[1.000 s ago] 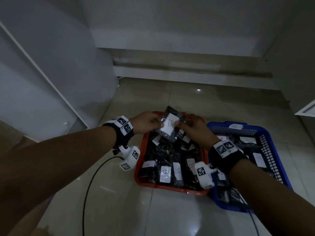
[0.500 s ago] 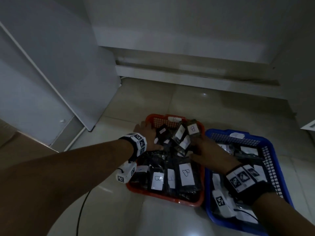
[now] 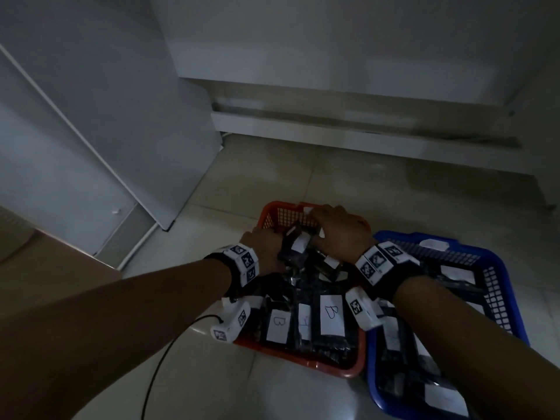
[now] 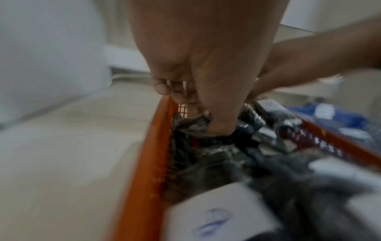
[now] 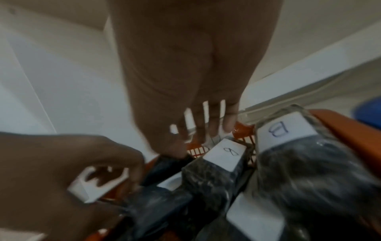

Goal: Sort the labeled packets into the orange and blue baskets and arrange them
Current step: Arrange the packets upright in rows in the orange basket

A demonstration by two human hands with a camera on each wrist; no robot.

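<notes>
both hands down in the far end of the orange basket point(image 3: 274, 213), on the floor point(image 3: 363, 189) and touching the blue basket point(image 3: 500, 292) on its right. left hand point(image 3: 262, 247) at the basket's left wall, fingers curled down over the rim, thumb dug in among the dark packets point(image 3: 306, 298) and pinching one crumpled edge, as the left wrist view shows, though blurred. right hand point(image 3: 339, 230) laid over the heap at the far wall, fingers point(image 5: 230, 120) straight and slightly spread, tips at the mesh; nothing gripped. upright packets under and between the hands, white labels up. nearer in the orange basket, a row lying flat, labels marked "b" point(image 3: 331, 310). more labelled packets in the blue basket, lettering too dim to read. tagged bands on both wrists, black cable point(image 3: 157, 368) trailing over the floor on the left. white cabinet door point(image 3: 100, 116) at far left.
</notes>
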